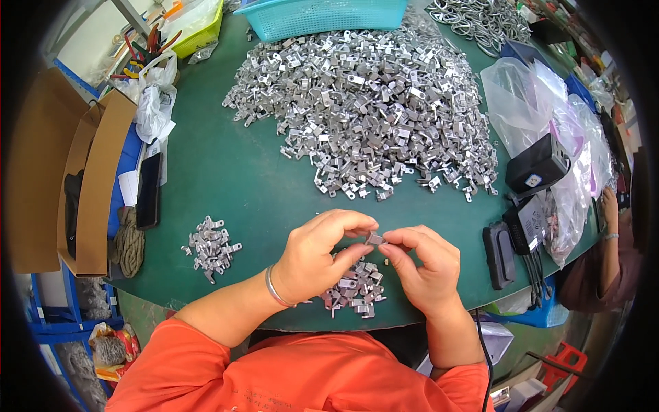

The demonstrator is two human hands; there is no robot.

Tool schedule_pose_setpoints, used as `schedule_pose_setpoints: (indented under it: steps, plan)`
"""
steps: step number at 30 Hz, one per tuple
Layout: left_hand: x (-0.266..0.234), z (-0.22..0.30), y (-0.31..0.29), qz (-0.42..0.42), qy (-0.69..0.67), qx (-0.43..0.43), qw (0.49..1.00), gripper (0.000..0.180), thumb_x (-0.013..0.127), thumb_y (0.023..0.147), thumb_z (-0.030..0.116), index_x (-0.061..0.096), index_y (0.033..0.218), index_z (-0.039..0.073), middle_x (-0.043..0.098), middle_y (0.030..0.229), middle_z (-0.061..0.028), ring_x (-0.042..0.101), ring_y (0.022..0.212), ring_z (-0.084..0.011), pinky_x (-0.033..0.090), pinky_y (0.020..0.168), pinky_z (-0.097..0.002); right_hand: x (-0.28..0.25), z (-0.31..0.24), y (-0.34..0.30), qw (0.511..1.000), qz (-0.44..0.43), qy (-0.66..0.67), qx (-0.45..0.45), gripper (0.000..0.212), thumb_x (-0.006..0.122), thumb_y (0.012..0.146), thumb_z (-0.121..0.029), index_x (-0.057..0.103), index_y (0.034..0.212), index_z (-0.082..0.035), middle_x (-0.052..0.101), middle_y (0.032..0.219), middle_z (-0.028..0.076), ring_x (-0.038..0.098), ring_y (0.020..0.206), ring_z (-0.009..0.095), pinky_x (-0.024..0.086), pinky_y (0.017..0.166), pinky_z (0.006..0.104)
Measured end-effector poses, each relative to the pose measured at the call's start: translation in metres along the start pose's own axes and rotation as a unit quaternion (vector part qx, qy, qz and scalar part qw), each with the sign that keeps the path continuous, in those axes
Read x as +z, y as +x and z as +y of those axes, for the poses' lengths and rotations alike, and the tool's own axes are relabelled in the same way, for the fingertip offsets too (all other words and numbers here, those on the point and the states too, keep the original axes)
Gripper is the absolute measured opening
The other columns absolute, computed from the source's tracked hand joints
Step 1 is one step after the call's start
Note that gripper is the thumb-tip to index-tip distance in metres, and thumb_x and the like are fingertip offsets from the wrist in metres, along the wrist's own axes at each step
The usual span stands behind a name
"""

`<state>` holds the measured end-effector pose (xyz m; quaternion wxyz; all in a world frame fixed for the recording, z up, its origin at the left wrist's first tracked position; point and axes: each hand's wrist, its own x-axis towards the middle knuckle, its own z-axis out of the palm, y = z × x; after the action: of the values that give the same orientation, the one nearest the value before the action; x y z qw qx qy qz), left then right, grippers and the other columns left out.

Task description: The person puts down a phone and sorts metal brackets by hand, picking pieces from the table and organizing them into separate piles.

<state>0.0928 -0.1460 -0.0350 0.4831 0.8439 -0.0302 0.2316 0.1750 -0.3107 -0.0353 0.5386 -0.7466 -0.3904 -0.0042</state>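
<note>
- Left hand [322, 254] raised just above the near edge of the green table [226, 178], thumb and forefinger pinched shut on a small metal bracket [374, 239].
- Right hand [422, 264] meeting it from the other side, fingertips also closed on the same bracket (so the piece sits between both hands, lifted off the table).
- Thin silver bangle [274, 288] around the left wrist; orange sleeves [295, 374] below, at the lower edge.
- Directly under the hands, a small pile of brackets [357, 288] lying on the table near its front rim.
- Further to the left, well apart from the hands, a second small pile [211, 247] of the same grey pieces.
- Across the middle and far side of the table, a big heap of brackets [364, 110], reaching up to a blue plastic basket [329, 15] at the far edge.
- To the right of the hands, two black boxy devices [537, 165] with cords, next to crumpled clear plastic bags [528, 96].
- On the left, an open cardboard box [89, 185] beside the table, a dark phone [148, 191] and a coil of rope [129, 240] near it.
- At the far right rim, another person's hand [609, 206] (kept apart from the two hands at work).
</note>
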Motion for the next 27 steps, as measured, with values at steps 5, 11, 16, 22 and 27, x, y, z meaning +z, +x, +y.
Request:
schedule_pose_setpoints:
  steps: [5, 11, 16, 22, 27]
  plan:
    - [0.0004, -0.0033, -0.0027, -0.011, -0.043, -0.037, 0.998, 0.035, 0.075, 0.074, -0.002, 0.06, 0.106, 0.001, 0.068, 0.097, -0.011, 0.069, 0.082, -0.0176, 0.056, 0.074, -0.0279, 0.0005, -0.0001, -0.0005, 1.0, 0.008, 0.002, 0.006, 0.016, 0.075, 0.072, 0.001, 0.068, 0.086, -0.003, 0.068, 0.079, 0.009, 0.064, 0.069, 0.023, 0.051, 0.061, 0.0307]
    - [-0.0014, -0.0024, -0.0045, -0.022, -0.109, -0.097, 0.989, 0.029, 0.076, 0.074, 0.001, 0.066, 0.101, 0.0, 0.068, 0.091, -0.0088, 0.068, 0.079, -0.0149, 0.055, 0.07, -0.0261, -0.0004, -0.001, -0.0005, 1.0, 0.006, 0.006, 0.001, 0.016, 0.075, 0.072, 0.002, 0.068, 0.086, -0.002, 0.068, 0.079, 0.009, 0.065, 0.069, 0.023, 0.051, 0.061, 0.0304]
    - [-0.0015, -0.0023, -0.0048, -0.026, -0.121, -0.1, 0.987, 0.026, 0.077, 0.075, 0.001, 0.067, 0.098, -0.001, 0.067, 0.089, -0.008, 0.066, 0.074, -0.0132, 0.054, 0.068, -0.0247, -0.0006, -0.0009, -0.0004, 1.0, 0.002, 0.007, -0.007, 0.016, 0.075, 0.072, 0.002, 0.068, 0.086, -0.002, 0.068, 0.079, 0.009, 0.065, 0.07, 0.022, 0.051, 0.062, 0.0301]
    - [-0.0023, -0.0015, -0.0058, -0.031, -0.148, -0.081, 0.985, 0.027, 0.074, 0.074, -0.007, 0.066, 0.099, -0.003, 0.064, 0.093, -0.0109, 0.066, 0.078, -0.014, 0.057, 0.068, -0.0258, -0.0017, -0.0018, -0.0005, 1.0, -0.01, 0.012, 0.008, 0.015, 0.074, 0.073, 0.002, 0.068, 0.087, -0.002, 0.067, 0.079, 0.01, 0.065, 0.07, 0.022, 0.051, 0.061, 0.0298]
    - [-0.0034, -0.0003, -0.0064, -0.035, -0.156, -0.084, 0.984, 0.026, 0.075, 0.074, -0.007, 0.066, 0.098, -0.002, 0.064, 0.094, -0.0108, 0.066, 0.08, -0.0149, 0.059, 0.067, -0.0262, -0.0012, -0.0007, -0.0008, 1.0, -0.021, 0.021, 0.01, 0.014, 0.073, 0.075, 0.002, 0.068, 0.087, -0.002, 0.067, 0.079, 0.01, 0.065, 0.069, 0.022, 0.051, 0.061, 0.0299]
